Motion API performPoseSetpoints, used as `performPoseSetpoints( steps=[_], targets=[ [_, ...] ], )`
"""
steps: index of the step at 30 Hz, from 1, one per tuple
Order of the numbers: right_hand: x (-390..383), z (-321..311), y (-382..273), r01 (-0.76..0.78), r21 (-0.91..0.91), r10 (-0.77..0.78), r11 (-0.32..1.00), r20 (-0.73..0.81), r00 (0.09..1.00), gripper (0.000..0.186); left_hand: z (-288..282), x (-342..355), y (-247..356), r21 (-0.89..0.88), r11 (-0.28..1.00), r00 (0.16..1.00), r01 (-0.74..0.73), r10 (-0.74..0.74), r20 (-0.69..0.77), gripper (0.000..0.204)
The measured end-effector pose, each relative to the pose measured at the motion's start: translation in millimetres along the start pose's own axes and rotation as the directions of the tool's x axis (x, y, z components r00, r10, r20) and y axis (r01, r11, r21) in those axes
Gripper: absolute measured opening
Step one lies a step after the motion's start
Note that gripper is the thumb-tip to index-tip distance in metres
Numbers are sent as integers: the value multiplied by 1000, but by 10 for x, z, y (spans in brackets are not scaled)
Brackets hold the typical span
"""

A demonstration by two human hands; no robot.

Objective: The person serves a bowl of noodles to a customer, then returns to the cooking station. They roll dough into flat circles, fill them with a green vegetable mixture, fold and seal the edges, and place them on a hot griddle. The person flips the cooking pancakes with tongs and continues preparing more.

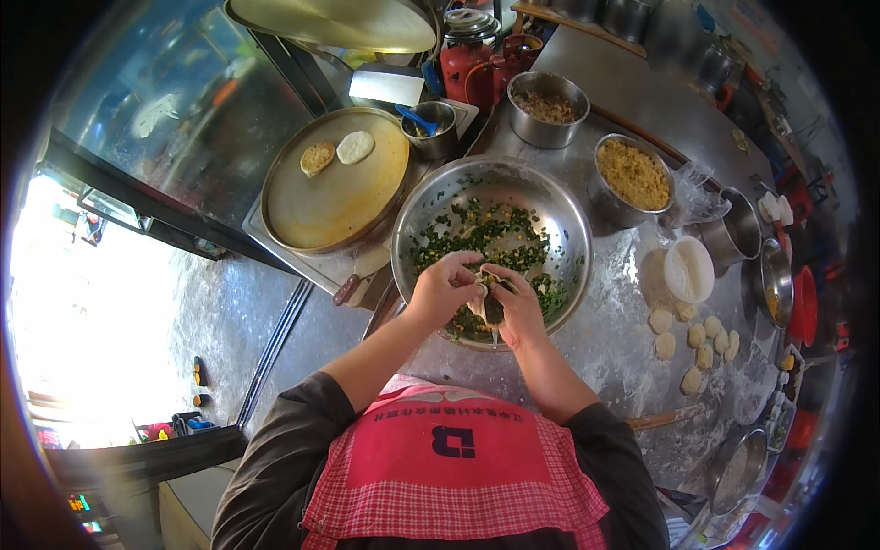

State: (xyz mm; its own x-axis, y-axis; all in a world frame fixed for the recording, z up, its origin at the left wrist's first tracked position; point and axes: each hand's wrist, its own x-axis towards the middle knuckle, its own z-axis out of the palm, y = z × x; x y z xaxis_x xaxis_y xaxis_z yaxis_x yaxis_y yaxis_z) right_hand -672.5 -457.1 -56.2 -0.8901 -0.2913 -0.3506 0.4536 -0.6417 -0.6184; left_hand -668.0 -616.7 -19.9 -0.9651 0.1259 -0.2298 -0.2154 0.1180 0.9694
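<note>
A thin dough wrapper (479, 301) with dark green filling showing in its opening is between my two hands, over the near part of a wide steel bowl (570, 220). My right hand (519, 312) cups it from the right, fingers curled round it. The fingers of my left hand (440, 288) pinch the wrapper's left edge. Inside the bowl lies chopped green filling (500, 220) with small yellow bits. A metal tool's tip sticks out below my right hand; the rest of it is hidden.
Left of the bowl, a round griddle (339, 206) carries a browned flatbread (317, 159) and a pale one (356, 148). Steel pots hold brown filling (547, 107) and yellow filling (632, 174). Several dough balls (697, 335) sit right on the floured table, near a wooden rolling pin (665, 418).
</note>
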Motion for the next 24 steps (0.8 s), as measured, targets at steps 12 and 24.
performPoseSetpoints(
  steps=[12, 24],
  targets=[
    [-22, -79, 48, -74, 130, 75, 989, -9, 997, 29, 65, 17, -181, 247, 931, 950, -269, 299, -94, 9],
    [-66, 122, -200, 128, -153, -114, 980, 94, 989, 39, -137, 170, 13, -337, 921, 980, 196, -179, 80, 30]
  ],
)
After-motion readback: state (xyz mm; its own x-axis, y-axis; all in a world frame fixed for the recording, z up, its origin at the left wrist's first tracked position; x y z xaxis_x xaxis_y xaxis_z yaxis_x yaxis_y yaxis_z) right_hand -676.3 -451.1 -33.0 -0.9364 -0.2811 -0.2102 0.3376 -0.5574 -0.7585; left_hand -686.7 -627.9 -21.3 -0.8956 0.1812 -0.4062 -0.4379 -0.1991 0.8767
